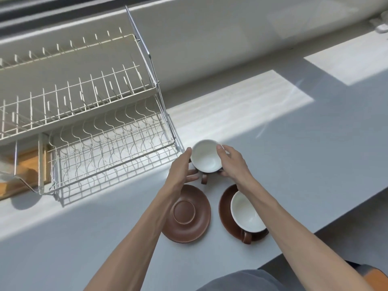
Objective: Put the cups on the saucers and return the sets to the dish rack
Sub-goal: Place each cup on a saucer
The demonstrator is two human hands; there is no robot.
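Nearest you, below both forearms, the pale grey counter (315, 164) carries two round brown ceramic saucers side by side. The bare saucer (190, 219) lies just under and behind your left wrist, its raised centre ring uncovered. The second saucer (225, 215) lies under your right forearm and carries a cup with a white inside and brown outside (247, 213), upright, handle pointing toward you. This seated cup sits toward the right part of its saucer; your forearm crosses over the saucer's far edge.

Further out, both hands are on the other white-lined brown cup (205, 156). Your left hand (181, 168) curls round its left wall, thumb tip up by the rim, fingers wrapped low near the base. Your right hand (231, 162) grips the right wall, one fingertip over the rim, the rest curled beneath. The cup is upright, mouth open to the camera, its brown handle pointing down toward you between your two hands. It sits beyond the bare saucer, not over it. Cannot tell whether its base touches the counter or is lifted clear.

Beyond and to the left of your left hand stands the cream wire two-tier dish rack (94, 131). The lower tier's near right corner is close to your left thumb. The upper tier sits further back and left.

At the rack's far left a wooden board (27, 162) shows behind the wires. Sunlit patches lie on the counter past your right hand.
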